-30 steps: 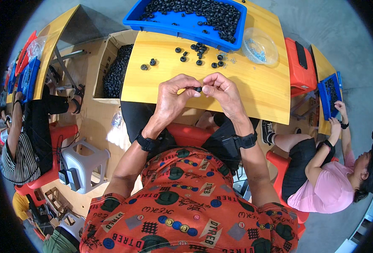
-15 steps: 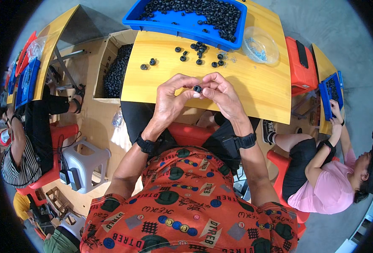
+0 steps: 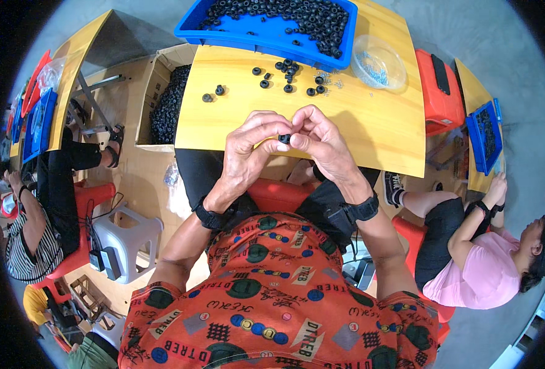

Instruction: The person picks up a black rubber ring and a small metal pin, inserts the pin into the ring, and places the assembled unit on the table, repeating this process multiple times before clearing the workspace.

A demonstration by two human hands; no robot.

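Observation:
A small round black part [image 3: 284,139], ring-like with a hole, is pinched between the fingertips of both hands above the near edge of the table. My left hand [image 3: 252,142] holds it from the left with thumb and fingers closed. From the right, my right hand [image 3: 323,142] presses thumb and fingertips against it. Whether a smaller piece sits in the fingers too, I cannot tell. Beyond the hands, several similar loose black parts [image 3: 288,88] lie on the yellow table [image 3: 364,135]. Tiny silvery pieces [image 3: 329,79] are scattered beside them.
A blue tray [image 3: 254,42] of black parts stands at the table's far side, with a clear round bowl [image 3: 390,60] of small metallic pieces right of it. A cardboard box [image 3: 152,92] of black parts is left; a red case [image 3: 435,117] is right. People sit at side tables.
The black part has shifted slightly left and down with my fingers and turned a little. On the right, the co-worker's hands have drawn back from their blue tray.

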